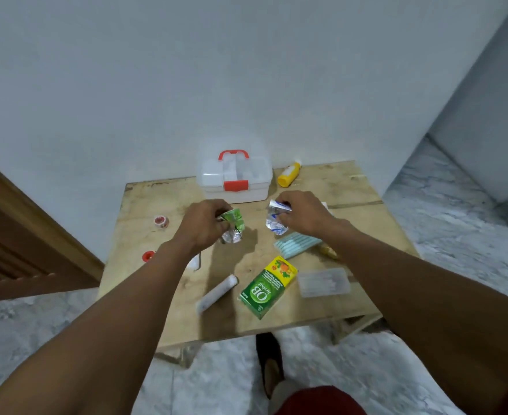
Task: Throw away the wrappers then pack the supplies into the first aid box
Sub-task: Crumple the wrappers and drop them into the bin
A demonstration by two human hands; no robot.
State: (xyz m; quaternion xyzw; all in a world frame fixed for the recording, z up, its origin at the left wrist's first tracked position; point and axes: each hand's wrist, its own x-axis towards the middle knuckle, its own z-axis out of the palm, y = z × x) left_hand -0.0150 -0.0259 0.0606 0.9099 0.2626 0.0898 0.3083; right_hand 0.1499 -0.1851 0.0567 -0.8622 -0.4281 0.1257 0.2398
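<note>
My left hand (205, 223) grips a crumpled green and silver wrapper (233, 226) above the middle of the wooden table (156, 199). My right hand (302, 215) pinches a crumpled white and blue wrapper (276, 221) just to the right of it. Behind both hands the white first aid box (234, 176) with a red handle and red latch stands closed at the table's far edge. A green medicine carton (267, 287), a white tube (216, 293), a clear plastic case (324, 282) and a pale blue pack (296, 244) lie nearer to me.
A yellow bottle (288, 174) lies right of the box. Two small red and white tape rolls (161, 221) (148, 256) sit at the table's left side. A wooden door (13, 235) is at the left, a marble floor (456, 205) all around, my foot (269, 363) under the table's near edge.
</note>
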